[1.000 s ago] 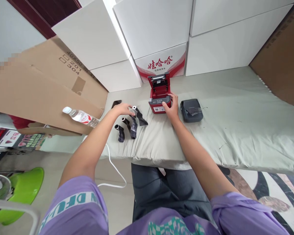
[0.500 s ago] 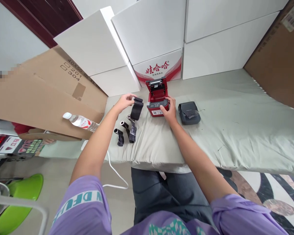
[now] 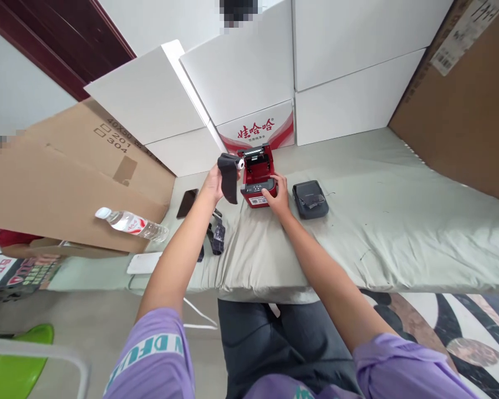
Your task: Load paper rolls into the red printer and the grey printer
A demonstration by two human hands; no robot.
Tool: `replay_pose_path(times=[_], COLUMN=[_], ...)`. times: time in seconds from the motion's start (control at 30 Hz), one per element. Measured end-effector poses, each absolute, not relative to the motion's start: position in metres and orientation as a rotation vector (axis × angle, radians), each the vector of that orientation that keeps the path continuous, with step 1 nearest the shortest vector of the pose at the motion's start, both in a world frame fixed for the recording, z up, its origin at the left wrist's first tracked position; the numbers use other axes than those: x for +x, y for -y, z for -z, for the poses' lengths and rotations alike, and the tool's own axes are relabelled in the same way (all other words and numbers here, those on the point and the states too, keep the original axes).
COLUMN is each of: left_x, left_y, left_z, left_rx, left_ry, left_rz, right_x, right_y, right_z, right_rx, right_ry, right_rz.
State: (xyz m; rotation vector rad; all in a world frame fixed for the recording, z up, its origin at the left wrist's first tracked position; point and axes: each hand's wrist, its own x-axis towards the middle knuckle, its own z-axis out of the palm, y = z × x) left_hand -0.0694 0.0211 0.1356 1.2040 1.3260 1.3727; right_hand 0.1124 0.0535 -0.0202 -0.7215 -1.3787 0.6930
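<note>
My left hand [image 3: 214,184] grips a roll of black ribbon [image 3: 229,178] with a white core end, its loose tail hanging down. It is held up at the left side of a small red-and-black printer [image 3: 256,200], whose lid stands raised. My right hand [image 3: 279,198] holds the printer's front right corner, thumb on the button panel. Several more black ribbon rolls [image 3: 218,239] lie on the cloth, partly hidden behind my left forearm. A dark grey case-like device [image 3: 310,200] with a clear plastic scrap on top sits right of the printer.
White boxes [image 3: 241,77] are stacked behind the printer. Large cardboard boxes stand left [image 3: 66,183] and right [image 3: 466,111]. A water bottle [image 3: 131,223], a phone [image 3: 187,203] and a white power strip [image 3: 143,263] lie on the left of the cloth-covered table [image 3: 378,221].
My left hand has raised the ribbon roll and turned it, bringing it beside the open printer, with its white core end now showing. My right hand stays on the printer. The view has shifted.
</note>
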Motion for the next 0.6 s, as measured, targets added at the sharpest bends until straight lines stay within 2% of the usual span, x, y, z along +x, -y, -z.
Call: replay_pose_path(times=[0.23,0.47,0.6], left_x=[-0.068,-0.062,-0.055], left_y=[-0.062,-0.094,-0.097], left_z=[-0.128,-0.128,-0.122], left_rx=[1.599,2.333,2.54], left_ry=[-1.531,-1.684,-1.65], left_rz=[-1.08,-0.404,-0.183], right_x=[0.111,0.11,0.109], right_y=[-0.055,-0.054,-0.055], right_z=[0.021,0.022,0.022], right_rx=[-0.736,-0.742,-0.737], right_ry=[1.385,1.376,1.385], right_rz=[-0.696,-0.695,-0.695])
